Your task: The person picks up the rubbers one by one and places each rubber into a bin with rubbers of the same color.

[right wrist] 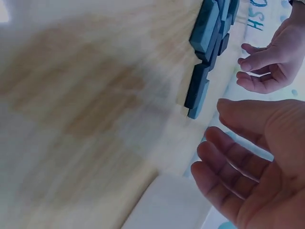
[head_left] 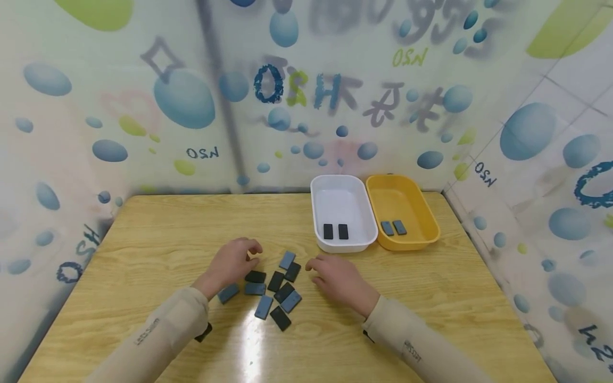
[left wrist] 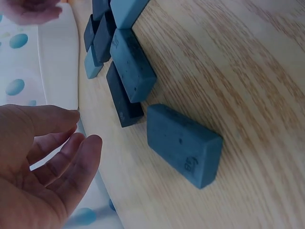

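Observation:
Small rectangular blocks, some slate-blue and some black, lie scattered in the middle of the wooden table. My left hand (head_left: 233,263) is held at the left side of them, fingers loosely bent and nothing between them. Nearest it are a black block (head_left: 256,276) and a blue block (head_left: 228,293); in the left wrist view that blue block (left wrist: 183,143) carries small printed letters. My right hand (head_left: 342,282) is on the other side of the group, empty, with thumb and fingers apart. Toward it lie a black block (head_left: 292,272) and a blue block (head_left: 287,260).
At the back right a white bin (head_left: 337,202) holds two black blocks, and a yellow bin (head_left: 397,197) beside it holds two blue ones. One black block (head_left: 204,332) shows partly beside the left sleeve. A patterned wall (head_left: 287,133) stands behind the table.

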Demonstrator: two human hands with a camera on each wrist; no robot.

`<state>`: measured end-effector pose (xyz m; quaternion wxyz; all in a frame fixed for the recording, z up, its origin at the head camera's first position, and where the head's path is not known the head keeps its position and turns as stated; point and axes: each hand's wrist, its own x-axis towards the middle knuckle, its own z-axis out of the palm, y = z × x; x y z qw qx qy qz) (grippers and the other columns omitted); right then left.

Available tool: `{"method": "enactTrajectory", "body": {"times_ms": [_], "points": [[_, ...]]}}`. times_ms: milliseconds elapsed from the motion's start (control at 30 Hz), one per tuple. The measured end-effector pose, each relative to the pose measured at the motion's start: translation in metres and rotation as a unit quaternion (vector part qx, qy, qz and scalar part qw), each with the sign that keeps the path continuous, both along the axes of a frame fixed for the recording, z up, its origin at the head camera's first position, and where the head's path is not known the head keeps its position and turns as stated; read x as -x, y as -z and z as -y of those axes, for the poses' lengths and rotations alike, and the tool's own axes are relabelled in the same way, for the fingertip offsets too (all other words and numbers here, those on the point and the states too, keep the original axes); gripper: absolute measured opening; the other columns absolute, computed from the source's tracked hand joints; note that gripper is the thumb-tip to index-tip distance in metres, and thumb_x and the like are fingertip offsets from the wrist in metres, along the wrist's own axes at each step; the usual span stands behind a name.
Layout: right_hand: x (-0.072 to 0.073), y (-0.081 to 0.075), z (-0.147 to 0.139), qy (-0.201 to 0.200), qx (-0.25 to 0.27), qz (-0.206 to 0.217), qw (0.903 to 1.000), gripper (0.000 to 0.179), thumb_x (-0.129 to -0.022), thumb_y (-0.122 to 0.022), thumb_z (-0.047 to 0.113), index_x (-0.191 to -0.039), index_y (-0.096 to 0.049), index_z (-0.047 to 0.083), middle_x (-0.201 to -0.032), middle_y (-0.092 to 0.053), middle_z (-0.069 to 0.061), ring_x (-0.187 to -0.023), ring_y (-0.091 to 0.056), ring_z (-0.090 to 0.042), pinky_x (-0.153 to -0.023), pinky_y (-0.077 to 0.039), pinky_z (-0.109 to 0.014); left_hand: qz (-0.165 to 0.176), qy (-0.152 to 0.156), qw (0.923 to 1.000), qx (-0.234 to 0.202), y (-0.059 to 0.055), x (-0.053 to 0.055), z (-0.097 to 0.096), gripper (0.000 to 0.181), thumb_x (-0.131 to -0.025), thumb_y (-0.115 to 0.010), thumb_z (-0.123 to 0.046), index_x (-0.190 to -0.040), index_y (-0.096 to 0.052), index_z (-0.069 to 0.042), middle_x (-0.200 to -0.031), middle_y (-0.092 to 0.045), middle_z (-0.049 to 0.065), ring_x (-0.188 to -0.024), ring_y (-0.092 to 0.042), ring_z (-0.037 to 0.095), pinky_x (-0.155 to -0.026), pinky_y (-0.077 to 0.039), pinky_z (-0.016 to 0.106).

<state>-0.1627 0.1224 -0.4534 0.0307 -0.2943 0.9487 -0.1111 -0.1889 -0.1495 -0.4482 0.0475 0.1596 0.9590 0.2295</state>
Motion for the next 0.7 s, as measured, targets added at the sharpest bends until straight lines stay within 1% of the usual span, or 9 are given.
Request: {"method": "enactTrajectory", "body": {"times_ms": [133, 200, 267, 367, 467, 567, 700], "points": [[0.011, -0.004, 0.016, -0.017, -0.001, -0.013, 0.9998, 0.021, -0.091, -0.068, 0.019, -0.113, -0.070, 0.020, -0.105, -0.068, 0.001, -0.091, -0.064, -0.015, -0.078, -0.055, -0.031, 0.001, -0.003, 1.0000, -0.002, 0.000, 0.000, 0.002, 0.019, -0.088, -0.070, -0.012, -0.106, -0.071, -0.008, -0.104, -0.069, 0.008, -0.081, -0.069, 0.020, -0.069, -0.057, 0.036], [0.016, -0.005, 0.024, -0.025, -0.010, -0.015, 0.9995, 0.023, -0.091, -0.069, 0.021, -0.114, -0.070, 0.021, -0.107, -0.068, 0.001, -0.095, -0.064, -0.015, -0.081, -0.055, -0.031, 0.004, -0.006, 1.0000, -0.002, 0.000, 0.000, 0.003, 0.019, -0.088, -0.069, -0.012, -0.107, -0.071, -0.008, -0.105, -0.069, 0.008, -0.082, -0.069, 0.021, -0.070, -0.057, 0.036], [0.021, -0.005, 0.032, -0.029, -0.018, -0.012, 0.9993, 0.024, -0.091, -0.069, 0.023, -0.115, -0.070, 0.021, -0.109, -0.068, 0.001, -0.097, -0.064, -0.015, -0.082, -0.055, -0.031, 0.009, -0.008, 0.9999, -0.004, -0.001, 0.000, 0.004, 0.019, -0.089, -0.069, -0.012, -0.107, -0.071, -0.008, -0.105, -0.069, 0.008, -0.083, -0.069, 0.021, -0.070, -0.057, 0.036], [0.027, -0.004, 0.043, -0.023, -0.030, -0.003, 0.9993, 0.025, -0.093, -0.067, 0.027, -0.117, -0.068, 0.022, -0.109, -0.067, 0.001, -0.095, -0.063, -0.014, -0.081, -0.054, -0.030, 0.016, -0.016, 0.9997, -0.009, -0.001, 0.001, 0.005, 0.019, -0.089, -0.068, -0.011, -0.108, -0.070, -0.009, -0.106, -0.069, 0.008, -0.084, -0.069, 0.021, -0.069, -0.057, 0.036], [0.031, 0.001, 0.052, 0.003, -0.031, 0.002, 0.9995, 0.025, -0.094, -0.065, 0.027, -0.117, -0.068, 0.019, -0.106, -0.066, 0.000, -0.090, -0.061, -0.014, -0.077, -0.053, -0.030, 0.017, -0.020, 0.9996, -0.013, 0.000, 0.001, 0.006, 0.019, -0.089, -0.068, -0.011, -0.107, -0.070, -0.009, -0.106, -0.069, 0.008, -0.083, -0.069, 0.021, -0.068, -0.057, 0.035], [0.034, 0.005, 0.060, 0.042, -0.036, -0.001, 0.9985, 0.024, -0.094, -0.064, 0.029, -0.114, -0.067, 0.015, -0.100, -0.066, -0.003, -0.084, -0.060, -0.016, -0.071, -0.052, -0.030, 0.017, -0.021, 0.9996, -0.013, 0.000, 0.001, 0.007, 0.018, -0.089, -0.068, -0.011, -0.106, -0.071, -0.008, -0.106, -0.069, 0.009, -0.082, -0.069, 0.020, -0.067, -0.057, 0.034], [0.035, 0.008, 0.070, 0.090, -0.069, -0.020, 0.9933, 0.027, -0.095, -0.062, 0.036, -0.107, -0.067, 0.012, -0.094, -0.066, -0.004, -0.082, -0.063, -0.019, -0.069, -0.053, -0.032, 0.021, -0.023, 0.9994, -0.015, 0.000, 0.000, 0.007, 0.018, -0.089, -0.068, -0.010, -0.106, -0.071, -0.008, -0.106, -0.069, 0.010, -0.081, -0.069, 0.020, -0.067, -0.057, 0.034]]}}
